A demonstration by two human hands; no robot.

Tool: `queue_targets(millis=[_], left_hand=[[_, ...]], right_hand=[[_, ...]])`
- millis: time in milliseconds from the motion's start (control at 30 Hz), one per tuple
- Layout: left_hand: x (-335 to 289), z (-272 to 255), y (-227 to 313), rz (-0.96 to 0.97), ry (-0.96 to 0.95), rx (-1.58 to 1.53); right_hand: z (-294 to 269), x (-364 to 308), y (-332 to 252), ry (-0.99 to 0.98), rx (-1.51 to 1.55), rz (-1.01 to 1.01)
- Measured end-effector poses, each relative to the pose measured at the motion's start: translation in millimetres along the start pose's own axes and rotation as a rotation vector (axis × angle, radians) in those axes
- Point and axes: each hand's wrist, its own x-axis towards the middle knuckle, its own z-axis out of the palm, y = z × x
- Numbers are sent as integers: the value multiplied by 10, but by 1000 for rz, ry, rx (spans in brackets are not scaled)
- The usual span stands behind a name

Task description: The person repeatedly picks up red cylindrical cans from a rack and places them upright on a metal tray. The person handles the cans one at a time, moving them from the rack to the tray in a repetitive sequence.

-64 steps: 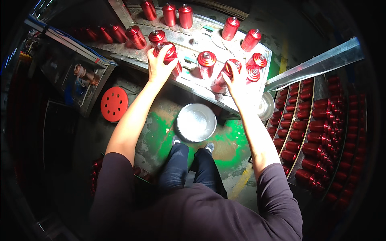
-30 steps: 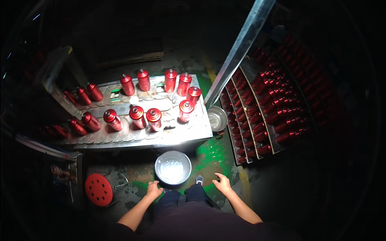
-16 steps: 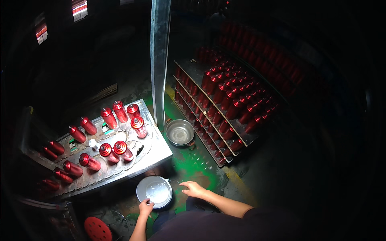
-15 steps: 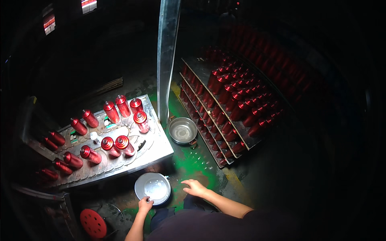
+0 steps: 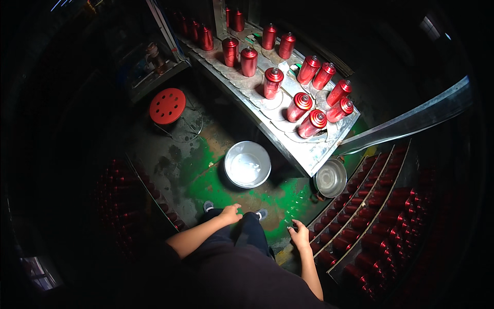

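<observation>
My left hand (image 5: 231, 212) hangs in front of my legs with its fingers stretched out, and it holds nothing. Just ahead of it a round, light grey metal basin (image 5: 232, 177) is in front of the conveyor table. My right hand (image 5: 299, 234) is held out to the right, fingers apart and slightly bent, with nothing in it. Close by that hand stands a tiered rack (image 5: 355, 238) of glossy red bottle-shaped cylinders. A metal pot (image 5: 329, 177) with side handles sits beyond it, by the table's corner.
Red cylinders (image 5: 274, 82) stand on the overlapping plates of the metal conveyor table (image 5: 301, 154). A slanting metal post (image 5: 411, 121) rises by its end. At left are a red round stool (image 5: 168, 106) and another rack of red cylinders (image 5: 149, 193).
My left hand has come off the basin's rim. My view has swung left, bringing the stool and the left rack further in. My right hand is now nearer the right-hand rack.
</observation>
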Motion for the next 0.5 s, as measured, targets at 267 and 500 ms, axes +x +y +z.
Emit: queue_targets(millis=[267,500], left_hand=[[-527,-143,-1196,-257,259,-200],[-1164,273,-2762,-319,622,-593]], right_hand=[[562,196,-1090,-195,-103,-208],[1789,-78,-2402,-601,-289,-651]])
